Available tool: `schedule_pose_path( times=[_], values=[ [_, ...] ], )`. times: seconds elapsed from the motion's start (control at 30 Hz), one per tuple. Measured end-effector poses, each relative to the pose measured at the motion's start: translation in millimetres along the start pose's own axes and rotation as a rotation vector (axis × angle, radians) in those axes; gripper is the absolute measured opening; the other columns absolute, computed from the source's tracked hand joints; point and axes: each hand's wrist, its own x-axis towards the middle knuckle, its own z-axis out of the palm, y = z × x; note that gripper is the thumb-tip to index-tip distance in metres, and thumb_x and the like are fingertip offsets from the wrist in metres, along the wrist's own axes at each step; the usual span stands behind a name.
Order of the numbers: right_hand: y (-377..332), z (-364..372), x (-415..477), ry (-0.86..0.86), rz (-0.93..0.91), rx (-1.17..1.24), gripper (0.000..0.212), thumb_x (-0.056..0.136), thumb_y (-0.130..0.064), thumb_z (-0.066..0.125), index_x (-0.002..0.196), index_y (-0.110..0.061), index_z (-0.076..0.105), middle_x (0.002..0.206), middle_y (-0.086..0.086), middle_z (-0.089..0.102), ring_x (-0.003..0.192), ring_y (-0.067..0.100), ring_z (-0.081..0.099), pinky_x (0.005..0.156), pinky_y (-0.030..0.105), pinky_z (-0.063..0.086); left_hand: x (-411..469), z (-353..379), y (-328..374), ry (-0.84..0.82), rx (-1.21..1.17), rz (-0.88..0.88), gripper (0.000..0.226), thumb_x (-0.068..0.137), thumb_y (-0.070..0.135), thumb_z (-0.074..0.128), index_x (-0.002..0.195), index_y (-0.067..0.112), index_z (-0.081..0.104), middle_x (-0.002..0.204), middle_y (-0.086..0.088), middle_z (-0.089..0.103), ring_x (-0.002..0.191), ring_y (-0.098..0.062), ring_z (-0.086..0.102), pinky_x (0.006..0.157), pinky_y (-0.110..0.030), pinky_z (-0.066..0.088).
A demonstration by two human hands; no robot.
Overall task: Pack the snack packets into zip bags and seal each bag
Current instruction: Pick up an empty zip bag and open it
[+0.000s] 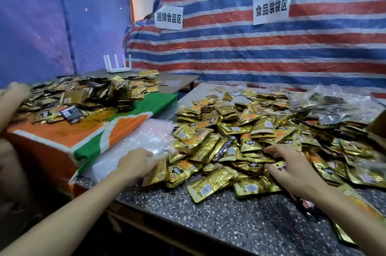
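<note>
A big heap of gold snack packets (240,134) covers the speckled grey table (219,214). A stack of clear zip bags (146,139) lies at the heap's left edge, half on the table. My left hand (135,164) rests at the near edge of that stack, fingers curled on the plastic beside the leftmost packets. My right hand (292,166) reaches into the front of the heap with fingers spread over the packets, holding none that I can see. A black packet (307,207) lies under my right forearm.
Filled clear bags (334,105) lie at the back right. To the left, an orange and green cloth (83,130) carries another packet pile (83,93) and rubber bands; another person's hand (14,93) reaches into it. A white router (118,66) stands behind.
</note>
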Motion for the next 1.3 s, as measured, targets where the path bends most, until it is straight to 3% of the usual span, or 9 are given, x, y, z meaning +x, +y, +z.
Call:
schedule_pose_path(
  times=[0.13,0.33,0.4,0.5,0.63,0.8,0.93,1.1,1.3],
  values=[
    [4.8,0.0,-2.6,-0.023,0.01,0.009,0.033,0.092,-0.024,0.07,0.124,-0.024,0.062,0.124,-0.007,0.056,0.116,0.012,0.054,0.098,0.032,0.044,8.4,8.3,-9.5,0.118,-0.003,-0.014,0.028,0.09,0.023,0.045,0.065,0.011,0.048,0.069,-0.002,0.06,0.074,-0.03,0.059,0.063,-0.033,0.043],
    [10.1,-4.1,-5.4,-0.06,0.048,-0.021,0.03,0.094,-0.028,0.066,0.123,-0.027,0.06,0.124,-0.009,0.055,0.108,0.01,0.056,0.087,0.026,0.04,17.5,-4.7,-6.5,0.215,-0.12,-0.058,0.033,0.097,0.009,0.042,0.065,0.004,0.048,0.075,-0.02,0.056,0.084,-0.042,0.06,0.066,-0.042,0.045],
    [8.9,-4.5,-8.6,-0.108,0.077,-0.044,0.032,0.095,-0.031,0.064,0.126,-0.028,0.058,0.126,-0.009,0.053,0.102,0.017,0.063,0.087,0.03,0.045,15.3,-8.6,-3.0,0.25,-0.12,-0.075,0.033,0.096,0.01,0.045,0.065,-0.001,0.051,0.069,-0.024,0.054,0.071,-0.039,0.058,0.06,-0.041,0.046],
    [6.5,-4.8,-13.7,-0.138,0.09,-0.06,0.035,0.095,-0.032,0.063,0.129,-0.029,0.056,0.128,-0.011,0.05,0.101,0.023,0.067,0.088,0.032,0.049,8.8,-19.0,6.6,0.34,-0.163,-0.1,0.034,0.091,0.013,0.051,0.058,0.009,0.043,0.057,-0.008,0.049,0.053,-0.026,0.045,0.052,-0.032,0.031],
    [4.8,-6.4,-13.7,-0.063,0.037,-0.018,0.031,0.095,-0.028,0.064,0.125,-0.026,0.06,0.128,-0.007,0.056,0.116,0.008,0.053,0.098,0.026,0.04,1.6,-44.3,23.9,0.469,-0.35,-0.095,0.013,0.093,0.015,0.054,0.081,0.009,0.056,0.073,-0.008,0.062,0.063,-0.023,0.053,0.056,-0.036,0.04],
    [-20.2,-15.8,-11.1,0.073,0.083,0.361,0.017,0.094,-0.039,0.065,0.101,-0.024,0.072,0.098,-0.009,0.072,0.094,0.008,0.066,0.079,0.023,0.05,-21.7,-78.4,69.0,0.565,-0.557,0.252,0.011,0.097,0.015,0.059,0.088,0.009,0.058,0.083,-0.006,0.065,0.076,-0.026,0.061,0.062,-0.034,0.047],
    [-53.2,-34.3,-9.8,0.028,0.201,0.908,0.056,0.074,-0.062,0.065,0.086,-0.009,0.073,0.079,0.006,0.073,0.067,0.018,0.066,0.059,0.027,0.052,-53.0,-91.7,109.6,0.603,-0.63,0.515,0.005,0.095,0.007,0.061,0.099,0.008,0.064,0.09,-0.006,0.07,0.072,-0.011,0.06,0.06,-0.03,0.049],
    [-76.9,-62.6,-9.5,-0.199,0.362,1.011,0.068,0.065,-0.085,0.06,0.059,-0.018,0.067,0.069,0.007,0.067,0.059,0.02,0.06,0.054,0.025,0.049,-99.6,-81.8,154.8,0.666,-0.397,0.935,0.02,0.091,-0.006,0.062,0.106,0.004,0.071,0.104,-0.008,0.071,0.083,-0.022,0.069,0.067,-0.036,0.061],
    [-69.9,-88.2,-23.0,-0.365,0.506,1.021,0.029,0.092,-0.034,0.064,0.081,-0.007,0.062,0.068,0.006,0.065,0.052,0.013,0.057,0.045,0.019,0.044,-125.9,-59.0,179.4,0.723,-0.228,1.157,0.022,0.086,-0.001,0.055,0.095,0.005,0.073,0.096,-0.012,0.072,0.086,-0.026,0.071,0.067,-0.04,0.061]
  ],
)
